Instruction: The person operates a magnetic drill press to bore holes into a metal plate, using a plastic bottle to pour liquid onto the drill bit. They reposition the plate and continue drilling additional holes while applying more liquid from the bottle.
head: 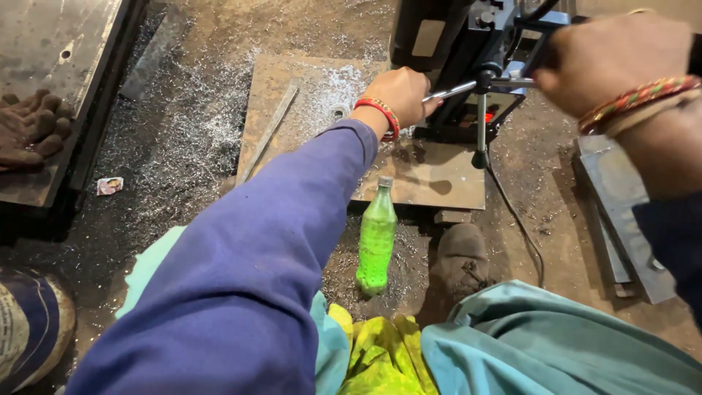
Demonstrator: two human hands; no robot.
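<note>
We are working the drill press point(468, 66): left hand point(401, 95) closed around its feed lever point(452, 91), right hand point(610, 62) gripping the upper handle; steady downward feed seems needed.
</note>
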